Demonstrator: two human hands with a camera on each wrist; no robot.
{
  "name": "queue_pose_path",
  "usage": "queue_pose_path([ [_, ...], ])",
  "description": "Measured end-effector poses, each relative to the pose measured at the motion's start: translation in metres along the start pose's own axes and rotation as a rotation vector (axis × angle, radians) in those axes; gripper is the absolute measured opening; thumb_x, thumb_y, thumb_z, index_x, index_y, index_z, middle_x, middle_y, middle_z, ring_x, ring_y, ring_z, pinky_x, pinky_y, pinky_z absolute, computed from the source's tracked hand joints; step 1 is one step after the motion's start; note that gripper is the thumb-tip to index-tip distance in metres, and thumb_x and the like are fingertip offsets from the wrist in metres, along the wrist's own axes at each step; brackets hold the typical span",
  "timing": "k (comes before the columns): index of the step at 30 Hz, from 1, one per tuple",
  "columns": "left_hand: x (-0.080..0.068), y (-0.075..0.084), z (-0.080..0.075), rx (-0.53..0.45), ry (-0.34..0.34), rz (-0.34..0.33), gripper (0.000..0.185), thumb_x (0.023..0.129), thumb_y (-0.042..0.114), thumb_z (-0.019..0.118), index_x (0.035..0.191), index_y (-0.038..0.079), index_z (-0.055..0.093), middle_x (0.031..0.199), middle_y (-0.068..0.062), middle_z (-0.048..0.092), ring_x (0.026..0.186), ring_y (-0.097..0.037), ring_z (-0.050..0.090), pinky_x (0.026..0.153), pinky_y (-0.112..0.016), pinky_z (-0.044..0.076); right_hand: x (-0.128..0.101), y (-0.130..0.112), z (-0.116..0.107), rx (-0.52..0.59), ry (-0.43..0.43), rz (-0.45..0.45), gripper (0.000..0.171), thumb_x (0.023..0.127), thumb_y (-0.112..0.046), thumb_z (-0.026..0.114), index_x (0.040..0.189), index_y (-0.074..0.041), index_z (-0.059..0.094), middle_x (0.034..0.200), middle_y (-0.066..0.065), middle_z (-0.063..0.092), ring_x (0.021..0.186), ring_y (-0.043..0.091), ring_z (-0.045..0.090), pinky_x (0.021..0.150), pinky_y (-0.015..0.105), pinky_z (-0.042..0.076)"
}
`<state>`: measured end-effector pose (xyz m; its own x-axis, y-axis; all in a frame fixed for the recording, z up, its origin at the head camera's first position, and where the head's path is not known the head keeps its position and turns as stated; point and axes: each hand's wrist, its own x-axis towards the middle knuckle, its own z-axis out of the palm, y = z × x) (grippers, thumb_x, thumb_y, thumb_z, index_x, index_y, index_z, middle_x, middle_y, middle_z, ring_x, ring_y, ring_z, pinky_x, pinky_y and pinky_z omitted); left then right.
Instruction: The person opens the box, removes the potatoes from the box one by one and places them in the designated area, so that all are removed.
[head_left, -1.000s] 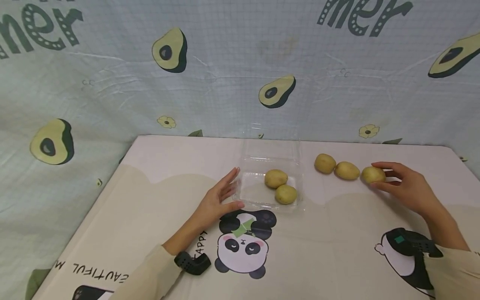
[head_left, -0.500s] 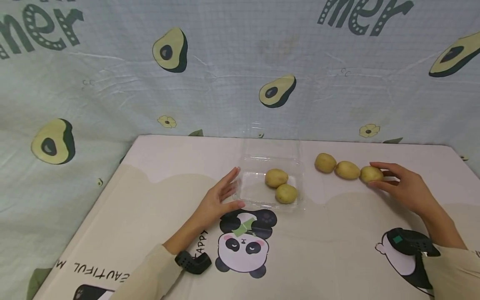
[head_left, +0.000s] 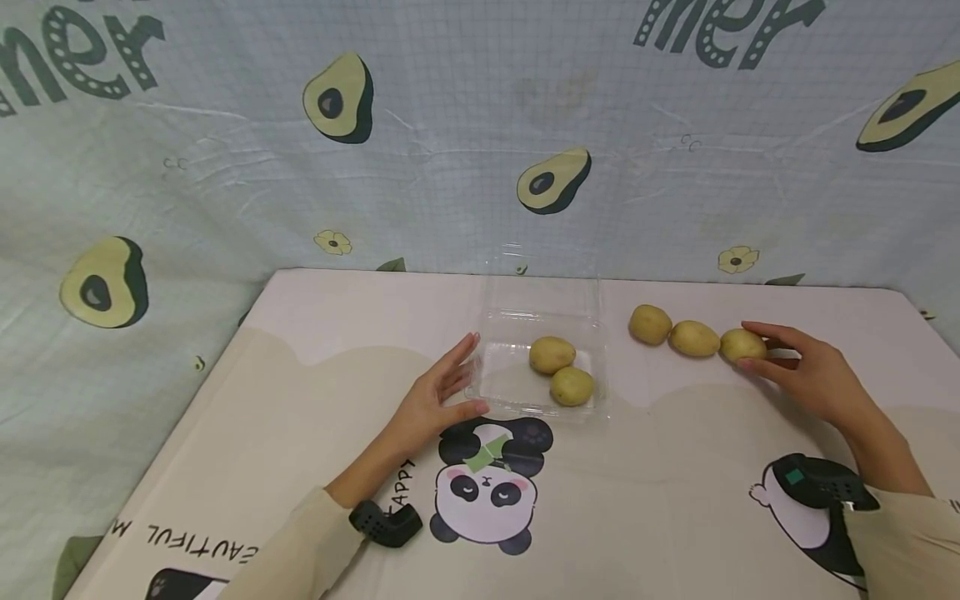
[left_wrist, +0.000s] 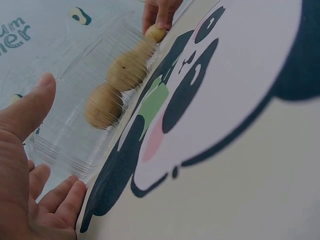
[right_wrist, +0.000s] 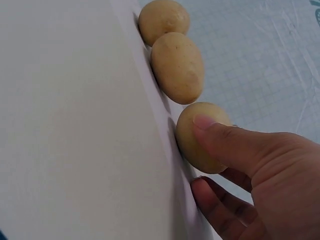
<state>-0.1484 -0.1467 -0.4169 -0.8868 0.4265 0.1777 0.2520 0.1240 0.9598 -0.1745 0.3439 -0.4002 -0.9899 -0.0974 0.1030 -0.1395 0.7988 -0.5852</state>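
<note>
Two potatoes, a rear potato (head_left: pixel 552 355) & a front potato (head_left: pixel 572 387), lie touching in the R half of the clear box (head_left: pixel 502 379), its lid (head_left: pixel 543 293) open at the far side. L hand (head_left: pixel 437 402) is at the box's L side, thumb & fingers spread apart, fingers fairly straight; can't tell if the tips press the box wall. Three more run in a row R of the box: near-box potato (head_left: pixel 650 324), middle potato (head_left: pixel 694 339), end potato (head_left: pixel 741 343). R hand (head_left: pixel 810 371), well R of the box, pinches the end potato btwn thumb & fingers; it's just beside the middle potato, can't tell if it's off the table (head_left: pixel 660 517). Panda print (head_left: pixel 486 510) is just in front of the box; black wrist cam (head_left: pixel 386 525) is front-L of it, on the L wrist. Black-&-white print (head_left: pixel 806 512) is well front-R of the box, by the R sleeve (head_left: pixel 903 546). Wall cloth (head_left: pixel 435 83) w/ avocado pics hangs behind the box.
</note>
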Motion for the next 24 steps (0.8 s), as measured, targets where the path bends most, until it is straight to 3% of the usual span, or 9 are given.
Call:
queue_pose_path([
  [3, 0.0, 0.0, 0.0001, -0.001, -0.001, 0.004, 0.089, 0.083, 0.014, 0.076, 0.153, 0.013, 0.021, 0.157, -0.003, 0.02, 0.139, -0.027, 0.03, 0.108, -0.029, 0.032, -0.0002, -0.0003, -0.0004, 0.011, -0.018, 0.009, 0.063, 0.088, -0.033, 0.07, 0.139, -0.004, 0.048, 0.134, 0.026, 0.047, 0.111, 0.043, 0.052, 0.068, -0.004, 0.039],
  [7, 0.0002, -0.0008, 0.0002, 0.0, 0.0, 0.003, 0.089, 0.083, 0.013, 0.076, 0.153, 0.013, 0.022, 0.157, -0.003, 0.021, 0.139, -0.027, 0.03, 0.108, -0.029, 0.032, -0.0002, -0.0004, -0.0014, 0.012, -0.031, 0.02, 0.065, 0.088, -0.035, 0.07, 0.141, -0.005, 0.046, 0.135, 0.026, 0.046, 0.112, 0.045, 0.051, 0.069, -0.002, 0.041],
  [10, 0.0003, -0.0013, 0.0005, 0.008, 0.004, -0.004, 0.089, 0.083, 0.011, 0.076, 0.153, 0.014, 0.022, 0.157, -0.001, 0.021, 0.139, -0.025, 0.031, 0.108, -0.028, 0.032, -0.0004, -0.0006, -0.0023, 0.008, -0.038, 0.023, 0.066, 0.088, -0.035, 0.069, 0.142, -0.005, 0.044, 0.135, 0.028, 0.045, 0.112, 0.049, 0.051, 0.077, 0.021, 0.054],
  [14, 0.0005, -0.0012, 0.0007, 0.021, 0.01, -0.021, 0.089, 0.083, 0.011, 0.076, 0.153, 0.017, 0.022, 0.156, 0.003, 0.023, 0.138, -0.022, 0.031, 0.107, -0.025, 0.032, -0.0008, -0.0009, -0.0026, -0.004, -0.039, 0.035, 0.066, 0.089, -0.036, 0.068, 0.142, -0.005, 0.043, 0.134, 0.029, 0.045, 0.111, 0.052, 0.051, 0.082, 0.052, 0.05],
  [19, 0.0004, -0.0009, 0.0007, 0.018, 0.009, -0.024, 0.089, 0.083, 0.013, 0.076, 0.153, 0.017, 0.022, 0.156, 0.003, 0.023, 0.139, -0.022, 0.031, 0.107, -0.024, 0.032, -0.0005, -0.0015, -0.0019, -0.009, -0.025, 0.048, 0.064, 0.089, -0.038, 0.068, 0.14, -0.005, 0.047, 0.133, 0.028, 0.047, 0.111, 0.05, 0.052, 0.077, 0.039, 0.056],
  [21, 0.0005, -0.0009, 0.0007, 0.017, 0.009, -0.025, 0.089, 0.083, 0.013, 0.076, 0.153, 0.017, 0.022, 0.156, 0.003, 0.023, 0.139, -0.023, 0.031, 0.107, -0.025, 0.032, -0.0004, -0.0018, -0.0015, -0.01, -0.021, 0.049, 0.063, 0.089, -0.038, 0.068, 0.139, -0.006, 0.048, 0.133, 0.027, 0.047, 0.112, 0.048, 0.052, 0.076, 0.039, 0.056],
  [23, 0.0005, -0.0008, 0.0006, 0.016, 0.01, -0.027, 0.089, 0.083, 0.013, 0.076, 0.153, 0.017, 0.022, 0.156, 0.003, 0.023, 0.139, -0.023, 0.031, 0.107, -0.025, 0.032, -0.0004, -0.0021, -0.0011, -0.01, -0.021, 0.042, 0.061, 0.089, -0.037, 0.067, 0.138, -0.005, 0.049, 0.133, 0.027, 0.048, 0.112, 0.048, 0.051, 0.079, 0.048, 0.054],
  [24, 0.0005, -0.0009, 0.0006, 0.016, 0.01, -0.028, 0.089, 0.083, 0.012, 0.076, 0.153, 0.017, 0.022, 0.156, 0.003, 0.023, 0.139, -0.023, 0.031, 0.107, -0.025, 0.032, -0.0003, -0.0019, -0.001, -0.014, -0.02, 0.041, 0.061, 0.089, -0.037, 0.067, 0.138, -0.006, 0.05, 0.133, 0.026, 0.048, 0.112, 0.046, 0.052, 0.078, 0.042, 0.055],
])
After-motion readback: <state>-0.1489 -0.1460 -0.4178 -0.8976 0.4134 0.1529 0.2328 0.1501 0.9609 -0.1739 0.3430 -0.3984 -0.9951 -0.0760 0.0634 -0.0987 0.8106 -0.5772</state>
